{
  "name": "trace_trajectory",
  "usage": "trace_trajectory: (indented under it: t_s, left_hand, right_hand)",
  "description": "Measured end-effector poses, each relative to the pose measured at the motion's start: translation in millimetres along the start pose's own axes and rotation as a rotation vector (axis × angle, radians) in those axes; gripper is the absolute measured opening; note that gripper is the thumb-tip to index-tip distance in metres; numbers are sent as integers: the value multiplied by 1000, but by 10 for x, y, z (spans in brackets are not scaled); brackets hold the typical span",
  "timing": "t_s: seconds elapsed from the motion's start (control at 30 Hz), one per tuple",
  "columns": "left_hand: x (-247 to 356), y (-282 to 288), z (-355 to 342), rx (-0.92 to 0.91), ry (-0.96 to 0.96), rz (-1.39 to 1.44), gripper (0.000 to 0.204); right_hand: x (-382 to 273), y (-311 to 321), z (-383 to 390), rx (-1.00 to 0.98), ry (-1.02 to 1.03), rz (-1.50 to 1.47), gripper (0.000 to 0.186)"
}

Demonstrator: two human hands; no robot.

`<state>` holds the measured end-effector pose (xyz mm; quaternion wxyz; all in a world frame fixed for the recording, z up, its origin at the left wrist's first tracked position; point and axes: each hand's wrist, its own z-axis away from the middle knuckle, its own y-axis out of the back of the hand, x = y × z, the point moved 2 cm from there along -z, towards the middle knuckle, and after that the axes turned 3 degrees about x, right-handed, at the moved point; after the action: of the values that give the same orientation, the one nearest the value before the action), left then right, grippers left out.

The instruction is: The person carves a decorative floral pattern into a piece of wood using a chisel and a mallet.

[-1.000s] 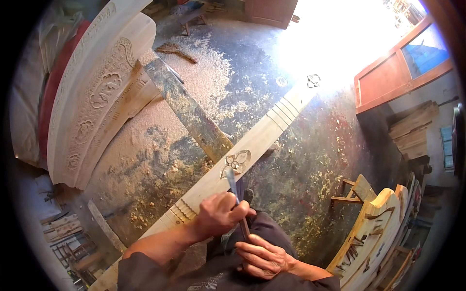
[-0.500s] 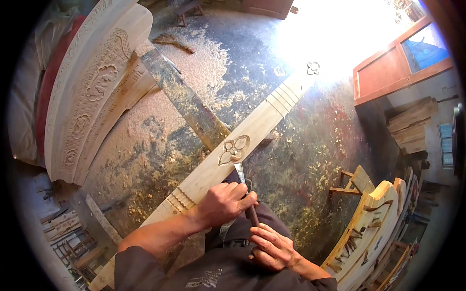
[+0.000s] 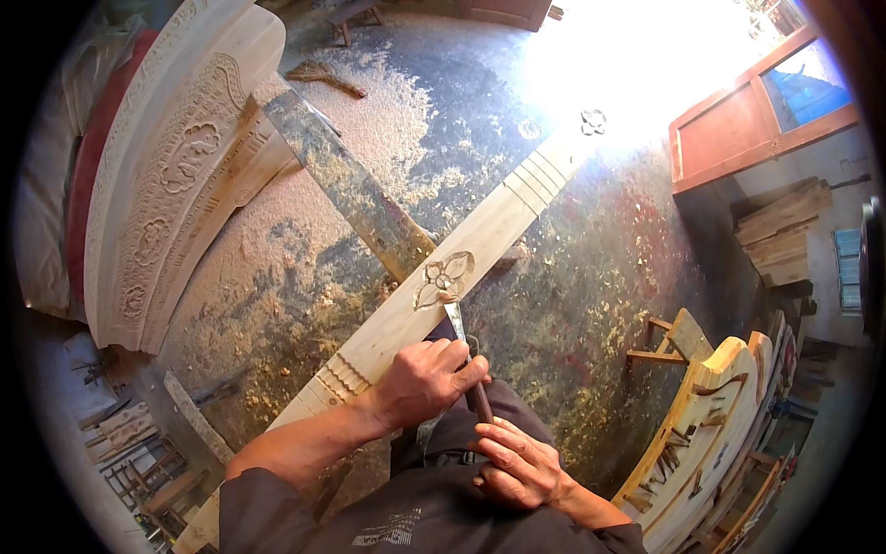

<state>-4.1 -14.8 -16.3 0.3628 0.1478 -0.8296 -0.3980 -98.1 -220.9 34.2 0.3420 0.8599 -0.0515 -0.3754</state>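
A long pale wooden beam [image 3: 392,323] runs slantwise from lower left to upper right in front of me. On it a four-petalled flower carving [image 3: 444,279] stands out in relief. I hold a carving chisel [image 3: 457,321] whose metal blade meets the wood at the flower's near petal. My left hand [image 3: 423,380] is closed around the chisel near where blade and handle join, its wrist close to the beam. My right hand [image 3: 517,463] wraps the rear end of the dark wooden handle, close to my body.
Several carving tools [image 3: 666,457] lie on a curved wooden panel at the lower right. A large carved panel [image 3: 175,185] stands at the left. A worn plank [image 3: 346,180] reaches the beam from the upper left. Wood shavings [image 3: 277,249] cover the floor; a red door [image 3: 724,148] stands right.
The view has shifted slightly. Both hands keep their hold on the chisel, and its blade tip stays at the flower's near petal with hardly any movement.
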Motion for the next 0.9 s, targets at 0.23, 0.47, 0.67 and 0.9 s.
trace_trajectory:
  t_s: [0.23,0.47,0.67,0.9]
  left_hand:
    - [-4,21,4,-55,27,-10,25]
    - [-37,3,18,-105,67,33,22]
    - [-29,26,-42,-87,101,74,26]
    - [-47,60,-40,-73,173,154,42]
  right_hand:
    - [16,-9,-20,-29,-36,-62,30]
    - [92,46,-12,-4,-78,-124,26]
    - [218,83,71,12,-106,-190,17]
    - [232,358,-49,-42,-198,-16,23]
